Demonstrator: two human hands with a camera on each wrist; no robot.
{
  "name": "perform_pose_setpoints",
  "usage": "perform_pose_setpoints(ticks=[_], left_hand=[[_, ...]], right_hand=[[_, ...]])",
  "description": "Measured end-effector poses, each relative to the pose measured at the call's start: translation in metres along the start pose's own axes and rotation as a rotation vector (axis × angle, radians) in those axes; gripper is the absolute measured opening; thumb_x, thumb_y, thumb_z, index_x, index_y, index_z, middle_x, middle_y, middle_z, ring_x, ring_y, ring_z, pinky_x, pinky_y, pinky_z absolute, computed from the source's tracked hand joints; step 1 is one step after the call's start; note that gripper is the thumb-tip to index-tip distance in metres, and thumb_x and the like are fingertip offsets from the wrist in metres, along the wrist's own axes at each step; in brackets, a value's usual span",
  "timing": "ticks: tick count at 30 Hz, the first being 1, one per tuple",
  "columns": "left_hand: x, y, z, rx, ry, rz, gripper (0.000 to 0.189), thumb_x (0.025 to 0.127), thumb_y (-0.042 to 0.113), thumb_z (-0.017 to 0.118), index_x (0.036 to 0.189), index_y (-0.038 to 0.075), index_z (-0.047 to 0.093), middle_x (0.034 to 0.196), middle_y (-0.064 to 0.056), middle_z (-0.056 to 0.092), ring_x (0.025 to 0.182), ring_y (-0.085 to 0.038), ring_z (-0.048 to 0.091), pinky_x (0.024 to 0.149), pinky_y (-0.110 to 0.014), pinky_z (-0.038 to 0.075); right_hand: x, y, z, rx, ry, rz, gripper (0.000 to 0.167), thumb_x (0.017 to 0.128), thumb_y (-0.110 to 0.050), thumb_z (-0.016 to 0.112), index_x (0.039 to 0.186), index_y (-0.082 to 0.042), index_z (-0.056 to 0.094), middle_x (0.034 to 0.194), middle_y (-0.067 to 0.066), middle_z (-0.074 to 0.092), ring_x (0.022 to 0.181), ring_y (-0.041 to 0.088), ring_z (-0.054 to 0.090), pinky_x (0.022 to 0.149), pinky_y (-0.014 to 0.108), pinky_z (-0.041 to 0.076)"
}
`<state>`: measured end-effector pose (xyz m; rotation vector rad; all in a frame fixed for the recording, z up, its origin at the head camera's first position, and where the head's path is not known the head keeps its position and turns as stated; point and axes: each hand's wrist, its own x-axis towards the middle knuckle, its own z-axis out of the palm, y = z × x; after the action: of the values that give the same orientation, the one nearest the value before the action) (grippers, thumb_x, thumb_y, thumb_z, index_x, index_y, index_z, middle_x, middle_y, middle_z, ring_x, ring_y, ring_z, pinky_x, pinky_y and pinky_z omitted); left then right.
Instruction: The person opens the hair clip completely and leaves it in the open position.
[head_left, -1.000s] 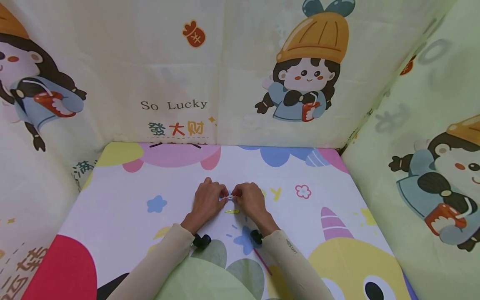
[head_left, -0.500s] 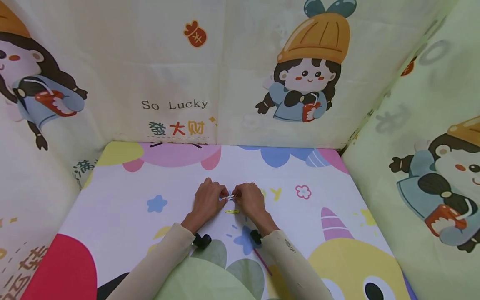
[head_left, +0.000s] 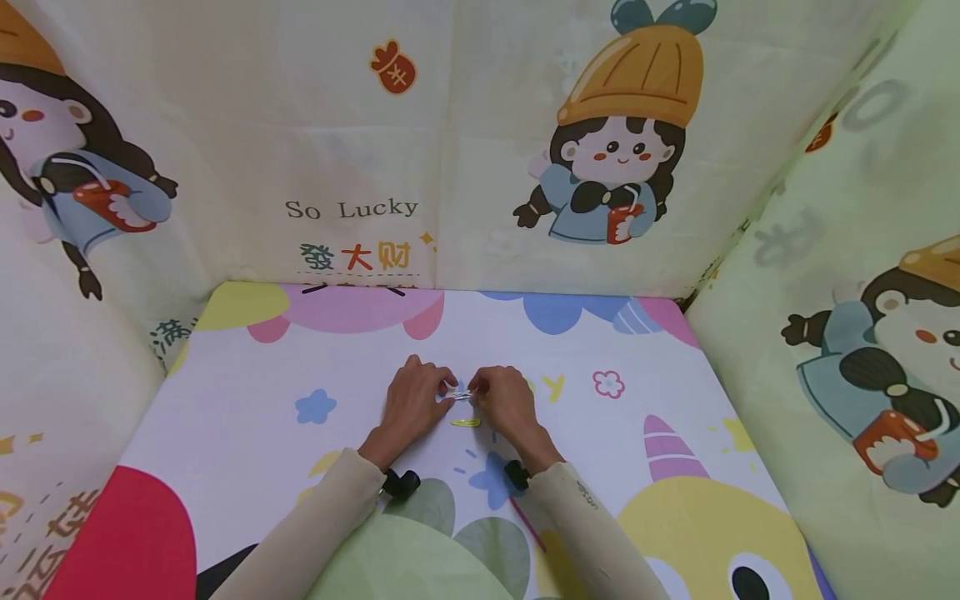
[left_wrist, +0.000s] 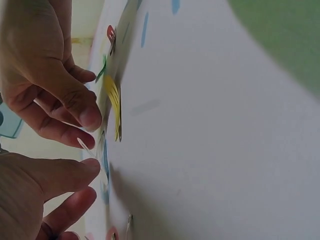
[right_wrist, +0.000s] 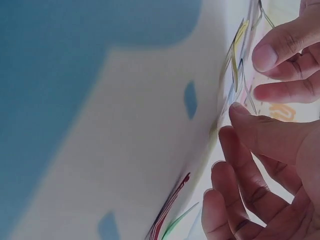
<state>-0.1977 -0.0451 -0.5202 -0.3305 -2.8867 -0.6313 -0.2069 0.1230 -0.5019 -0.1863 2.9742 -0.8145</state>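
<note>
Low over the middle of the tabletop, both hands meet at a slim white snap hair clip point(head_left: 459, 395). Its two parts stand spread apart at one end in the wrist views. My left hand point(head_left: 414, 404) holds it from the left, the thumb point(left_wrist: 89, 169) lying against it. My right hand point(head_left: 504, 406) is at its other end with thumb and fingertips; their exact contact is partly hidden. A yellow snap hair clip point(head_left: 465, 423) lies just on the near side of the hands, and its slotted strips show in the left wrist view.
In the left wrist view, a red clip point(left_wrist: 111, 36) and a green clip point(left_wrist: 101, 68) rest beyond the yellow one. A patterned white tabletop point(head_left: 247, 417) is enclosed by printed cloth walls point(head_left: 480, 208) at the back and both sides.
The hands stay nearly in place around the white hair clip. My left thumb and index finger look slightly farther apart. The yellow hair clip lies where it was.
</note>
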Motion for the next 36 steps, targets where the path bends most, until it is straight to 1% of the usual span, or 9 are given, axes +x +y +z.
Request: perform_pose_setpoints(ticks=[3, 5, 8, 13, 20, 24, 26, 31, 36], left_hand=[[-0.001, 0.001, -0.002, -0.004, 0.007, 0.000, 0.026, 0.081, 0.023, 0.094, 0.105, 0.020, 0.083, 0.082, 0.002, 0.072, 0.082, -0.017, 0.046, 0.073, -0.030, 0.039], [-0.002, 0.001, -0.004, -0.011, 0.015, 0.003, 0.026, 0.082, 0.023, 0.093, 0.104, 0.020, 0.083, 0.082, 0.002, 0.073, 0.082, -0.017, 0.047, 0.073, -0.030, 0.039], [-0.004, 0.001, -0.006, -0.027, 0.029, 0.010, 0.024, 0.082, 0.022, 0.093, 0.103, 0.020, 0.083, 0.082, 0.003, 0.074, 0.082, -0.018, 0.048, 0.073, -0.031, 0.040], [-0.010, 0.003, -0.009, -0.068, 0.037, 0.010, 0.022, 0.082, 0.019, 0.093, 0.101, 0.020, 0.082, 0.082, 0.003, 0.075, 0.082, -0.018, 0.049, 0.074, -0.032, 0.041], [-0.019, 0.004, -0.007, -0.086, 0.056, 0.019, 0.021, 0.080, 0.019, 0.094, 0.097, 0.020, 0.082, 0.079, 0.005, 0.074, 0.081, -0.017, 0.049, 0.076, -0.033, 0.044], [-0.025, 0.004, -0.004, -0.089, 0.060, 0.031, 0.019, 0.079, 0.018, 0.093, 0.094, 0.020, 0.082, 0.076, 0.006, 0.072, 0.082, -0.017, 0.049, 0.081, -0.036, 0.045], [-0.027, 0.004, -0.003, -0.091, 0.058, 0.032, 0.018, 0.080, 0.017, 0.093, 0.094, 0.020, 0.082, 0.075, 0.007, 0.072, 0.082, -0.016, 0.049, 0.082, -0.036, 0.044], [-0.031, 0.004, -0.001, -0.108, 0.049, 0.027, 0.017, 0.080, 0.018, 0.093, 0.093, 0.021, 0.083, 0.075, 0.007, 0.071, 0.081, -0.015, 0.049, 0.076, -0.033, 0.043], [-0.033, 0.004, 0.002, -0.130, 0.040, 0.032, 0.015, 0.081, 0.018, 0.093, 0.092, 0.022, 0.083, 0.076, 0.007, 0.072, 0.080, -0.013, 0.049, 0.071, -0.029, 0.044]], right_hand=[[-0.002, 0.001, -0.002, 0.024, -0.002, 0.024, 0.011, 0.090, -0.009, 0.083, 0.099, -0.015, 0.082, 0.089, 0.000, 0.075, 0.090, 0.020, 0.062, 0.090, 0.041, 0.054], [-0.003, 0.003, -0.004, 0.039, 0.000, 0.025, 0.011, 0.090, -0.010, 0.083, 0.099, -0.016, 0.082, 0.089, 0.000, 0.076, 0.090, 0.021, 0.064, 0.090, 0.042, 0.054], [-0.005, 0.006, -0.006, 0.050, 0.008, 0.022, 0.010, 0.090, -0.011, 0.083, 0.097, -0.017, 0.081, 0.088, -0.001, 0.077, 0.087, 0.020, 0.066, 0.087, 0.041, 0.056], [-0.010, 0.008, -0.006, 0.059, 0.012, 0.017, 0.007, 0.091, -0.012, 0.083, 0.095, -0.017, 0.081, 0.085, -0.002, 0.076, 0.081, 0.017, 0.065, 0.082, 0.038, 0.056], [-0.016, 0.009, -0.006, 0.053, 0.011, -0.007, 0.008, 0.089, -0.013, 0.084, 0.091, -0.019, 0.080, 0.080, -0.004, 0.073, 0.075, 0.013, 0.062, 0.072, 0.033, 0.052], [-0.020, 0.009, -0.008, 0.049, 0.002, -0.020, 0.008, 0.088, -0.013, 0.085, 0.091, -0.019, 0.080, 0.080, -0.005, 0.073, 0.074, 0.013, 0.063, 0.070, 0.032, 0.051], [-0.022, 0.008, -0.009, 0.051, -0.015, -0.009, 0.008, 0.089, -0.014, 0.086, 0.090, -0.019, 0.080, 0.080, -0.005, 0.073, 0.075, 0.012, 0.063, 0.070, 0.032, 0.051], [-0.025, 0.007, -0.009, 0.043, -0.049, 0.004, 0.009, 0.089, -0.015, 0.085, 0.089, -0.022, 0.079, 0.080, -0.007, 0.072, 0.075, 0.012, 0.062, 0.070, 0.032, 0.051], [-0.028, 0.008, -0.007, 0.031, -0.050, -0.023, 0.009, 0.088, -0.014, 0.086, 0.088, -0.021, 0.079, 0.079, -0.006, 0.073, 0.074, 0.012, 0.063, 0.067, 0.032, 0.051]])
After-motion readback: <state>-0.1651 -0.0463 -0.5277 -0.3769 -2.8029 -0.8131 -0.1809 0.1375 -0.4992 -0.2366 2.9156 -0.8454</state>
